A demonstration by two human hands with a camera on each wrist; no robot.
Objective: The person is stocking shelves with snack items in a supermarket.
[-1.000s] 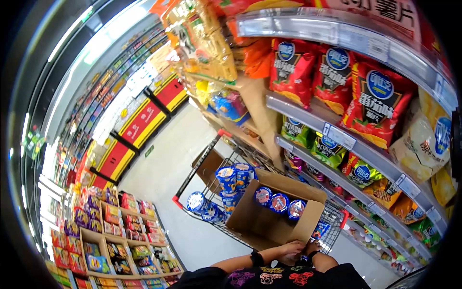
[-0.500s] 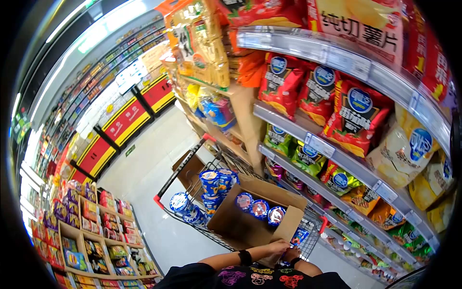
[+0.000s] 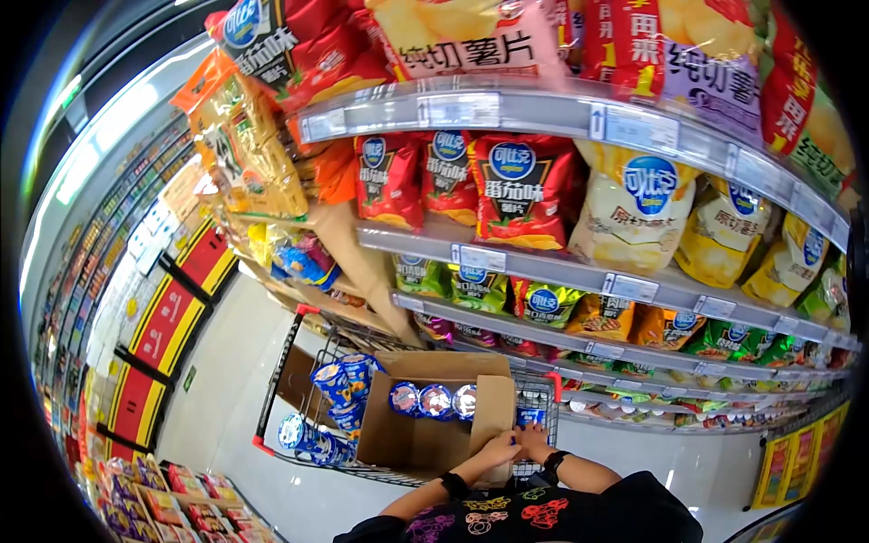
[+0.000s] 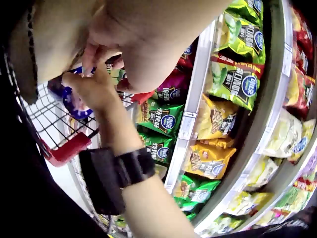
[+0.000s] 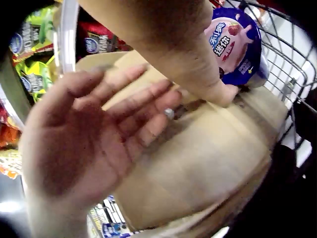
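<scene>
In the head view both hands meet at the right end of a cardboard box. My left hand shows its palm, fingers loosely extended and nothing gripped, in the right wrist view. Beside it my right hand reaches in from the other side, its fingers partly covered by the left hand. A blue snack cup with a pink lid lies right at the right hand's edge; I cannot tell whether it is held. The box flap stretches under both hands. More blue cups stand in a row inside the box.
The box sits in a wire shopping cart with red corners. Stacked blue cups fill the cart's left side. Shelves of chip bags run along the front and right. A snack display stands at the lower left.
The head view has swung right, so cart, box and hands appear farther left and more shelf shows. Both hands stay close together by the box's end.
</scene>
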